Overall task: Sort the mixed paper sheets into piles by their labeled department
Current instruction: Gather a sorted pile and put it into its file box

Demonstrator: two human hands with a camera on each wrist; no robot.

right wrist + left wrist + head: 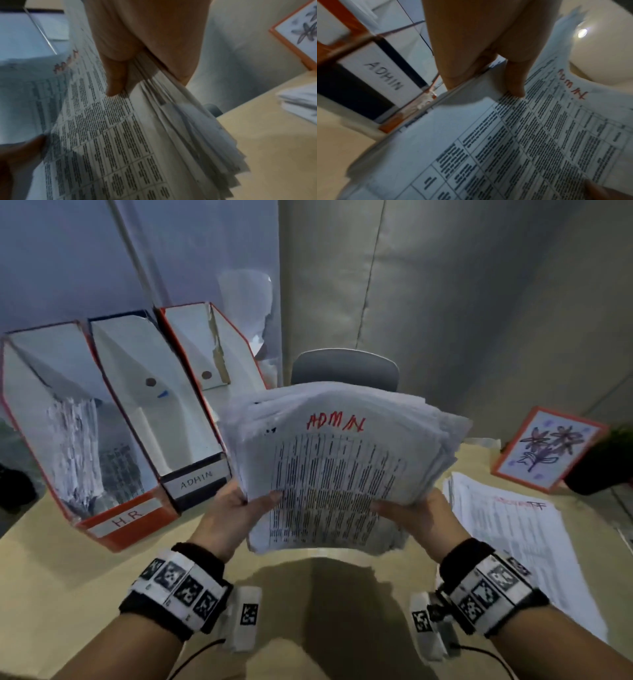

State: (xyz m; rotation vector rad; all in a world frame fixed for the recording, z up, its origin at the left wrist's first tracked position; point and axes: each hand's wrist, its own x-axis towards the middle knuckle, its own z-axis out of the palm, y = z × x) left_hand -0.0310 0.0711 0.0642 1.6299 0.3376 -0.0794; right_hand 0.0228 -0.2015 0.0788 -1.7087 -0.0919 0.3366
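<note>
A thick stack of printed sheets [335, 467] hangs above the desk, its top sheet marked "ADMIN" in red. My left hand [239, 508] grips the stack's left edge, thumb on top [513, 86], fingers underneath. On the other side, my right hand [414, 518] grips the right edge the same way, its thumb [116, 83] pressing the top sheet. Three file boxes stand at the left: an orange one labeled "H.R" [130, 522] holding papers, a dark one labeled "ADMIN" [197, 479] [385, 75], and an orange one [205, 350] behind.
A second pile of sheets [520, 546] with red writing lies on the desk [68, 594] at the right. A framed flower drawing [548, 450] leans at the back right beside a dark plant. A grey chair back [342, 368] stands beyond the desk.
</note>
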